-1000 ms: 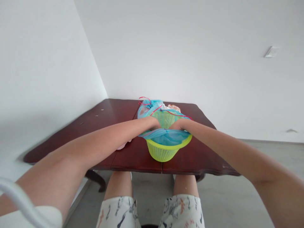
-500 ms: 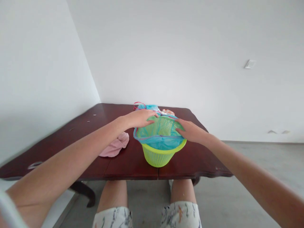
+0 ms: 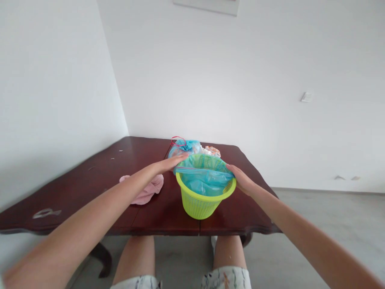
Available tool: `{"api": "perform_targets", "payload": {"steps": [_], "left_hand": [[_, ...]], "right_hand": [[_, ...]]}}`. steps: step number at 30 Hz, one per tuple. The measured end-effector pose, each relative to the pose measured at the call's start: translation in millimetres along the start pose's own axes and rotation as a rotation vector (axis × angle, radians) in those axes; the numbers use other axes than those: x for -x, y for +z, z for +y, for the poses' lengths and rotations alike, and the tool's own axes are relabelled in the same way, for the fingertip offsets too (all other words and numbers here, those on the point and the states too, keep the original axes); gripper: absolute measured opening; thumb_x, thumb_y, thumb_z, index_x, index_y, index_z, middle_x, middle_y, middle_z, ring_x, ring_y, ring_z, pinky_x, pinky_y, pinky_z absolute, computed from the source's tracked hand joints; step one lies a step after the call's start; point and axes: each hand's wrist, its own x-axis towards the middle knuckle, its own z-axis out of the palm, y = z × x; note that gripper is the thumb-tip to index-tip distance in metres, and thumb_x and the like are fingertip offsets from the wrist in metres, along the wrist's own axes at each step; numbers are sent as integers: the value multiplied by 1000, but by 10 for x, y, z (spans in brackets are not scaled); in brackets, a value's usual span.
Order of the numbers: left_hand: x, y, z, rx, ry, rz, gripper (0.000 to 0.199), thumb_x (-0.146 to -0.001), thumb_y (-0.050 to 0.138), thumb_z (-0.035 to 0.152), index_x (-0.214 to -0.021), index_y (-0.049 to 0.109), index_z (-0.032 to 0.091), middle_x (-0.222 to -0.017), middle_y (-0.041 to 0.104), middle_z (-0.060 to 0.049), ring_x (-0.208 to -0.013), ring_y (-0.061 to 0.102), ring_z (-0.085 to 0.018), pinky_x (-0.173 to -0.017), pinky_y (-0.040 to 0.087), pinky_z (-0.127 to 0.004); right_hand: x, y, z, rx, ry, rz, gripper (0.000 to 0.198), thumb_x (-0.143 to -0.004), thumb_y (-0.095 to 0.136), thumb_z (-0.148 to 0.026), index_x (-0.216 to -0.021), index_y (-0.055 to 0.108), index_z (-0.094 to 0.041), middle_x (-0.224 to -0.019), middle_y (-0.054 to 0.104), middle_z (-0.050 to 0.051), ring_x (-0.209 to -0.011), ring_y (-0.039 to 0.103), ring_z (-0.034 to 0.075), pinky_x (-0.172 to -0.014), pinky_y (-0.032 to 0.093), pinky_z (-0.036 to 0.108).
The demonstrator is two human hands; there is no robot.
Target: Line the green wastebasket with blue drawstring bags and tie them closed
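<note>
A yellow-green plastic basket (image 3: 201,208) with slotted walls stands upright near the table's front edge. Inside it lies a thin blue plastic bag (image 3: 200,186), its upper edge with a pink drawstring stretched across the opening. My left hand (image 3: 177,159) grips the bag's edge at the basket's far left rim. At the right rim my right hand (image 3: 240,176) is closed on the bag's other side, thumb on top. The fingers of both hands are partly hidden behind the bag and rim.
Behind the basket sits a tied blue bag (image 3: 188,147) with a red string, beside an orange-and-white crumpled wrapper (image 3: 213,151). A pink cloth (image 3: 150,190) lies left of the basket, partly under my left arm. A clear loop-shaped scrap (image 3: 45,213) is at the table's left.
My hands have moved outward to the basket's sides and drawn the bag's edge back from the near rim, which now shows. The view has tilted up slightly.
</note>
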Motion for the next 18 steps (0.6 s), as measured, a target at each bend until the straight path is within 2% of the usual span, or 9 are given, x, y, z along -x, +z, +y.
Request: {"api": "perform_targets", "payload": {"steps": [2,4,6,7,9,11,14,18], "left_hand": [[205,-74,52,-21,89,51,71,-113,54,78,-152,73,21,-167,72,-18,-157,67,-39,-130,56,-57],[451,-119,121,-87,265,79,63,-112,67,72,-154,73,25,-166,72,-16,-158,66,-37,-133,53,-57],[688,-118,204,-157,424,69,45,-112,76,61,-142,80,28,-157,78,-12,-151,70,-33,-133,52,-53],[788,-101,248,-176,461,61,34,-112,78,56,-131,84,28,-148,82,-10,-143,74,-31,-130,54,-50],[935,-47,332,-174,477,76,23,-114,79,49,-109,85,27,-123,87,-6,-120,80,-26,-116,59,-43],[1018,14,389,-172,493,114,25,-115,78,46,-101,82,26,-108,85,-4,-104,78,-23,-105,60,-39],[1083,109,382,-181,507,189,22,-118,73,45,-108,77,26,-107,81,-4,-103,75,-23,-99,58,-37],[1141,251,210,-112,454,284,25,-123,62,47,-111,68,25,-104,74,-3,-99,73,-22,-101,59,-39]], "right_hand": [[131,-60,-19,56,-119,71,51,-104,73,-73,-124,74,-26,-124,84,10,-119,81,31,-106,71,49],[301,-126,-52,205,-298,82,53,-105,77,-68,-141,72,-30,-145,78,11,-134,76,31,-116,67,50],[478,-177,-82,392,-467,41,45,-109,77,-59,-147,75,-34,-158,72,12,-146,71,33,-125,60,54],[554,-194,-92,465,-517,21,35,-112,75,-56,-140,80,-35,-161,70,11,-149,69,33,-128,57,55],[663,-211,-94,528,-566,23,23,-115,72,-51,-116,86,-33,-157,72,10,-147,70,34,-129,54,56],[714,-209,-75,495,-588,70,28,-117,70,-49,-100,82,-30,-149,76,10,-138,74,33,-123,57,55],[742,-169,-18,436,-638,134,27,-118,69,-48,-102,77,-28,-144,78,11,-134,75,32,-119,59,54],[804,-38,79,339,-673,108,28,-121,64,-49,-105,73,-28,-152,72,13,-143,73,32,-118,61,54]]}}
